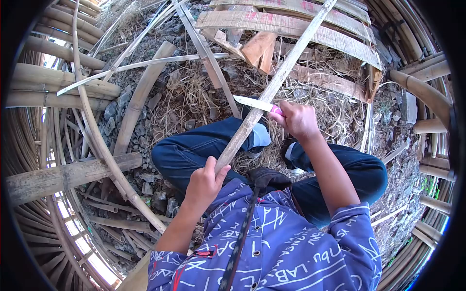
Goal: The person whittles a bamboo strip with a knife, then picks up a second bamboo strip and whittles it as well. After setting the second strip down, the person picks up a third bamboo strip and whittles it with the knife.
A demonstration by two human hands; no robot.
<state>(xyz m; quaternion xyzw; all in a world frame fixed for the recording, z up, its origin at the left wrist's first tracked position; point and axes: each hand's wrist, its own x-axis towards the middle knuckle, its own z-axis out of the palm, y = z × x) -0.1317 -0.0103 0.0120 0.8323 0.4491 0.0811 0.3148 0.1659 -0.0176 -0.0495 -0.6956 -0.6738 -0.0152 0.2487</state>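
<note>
A long, pale split-bamboo strip (pixel 286 65) runs diagonally from my lap up to the top of the view. Its near end is gripped by my left hand (pixel 204 183), with the fingers wrapped round it. My right hand (pixel 297 121) is closed on the pink handle of a knife (pixel 254 103). The blade lies across the strip and points left, over my shin. Part of the handle is hidden by my fingers.
A wooden pallet (pixel 291 23) stands ahead on ground strewn with shavings (pixel 189 97). Bamboo poles (pixel 63 80) lie at the left, and more poles (pixel 427 99) are on the right. A bent bamboo strip (pixel 99 133) curves close by my left side.
</note>
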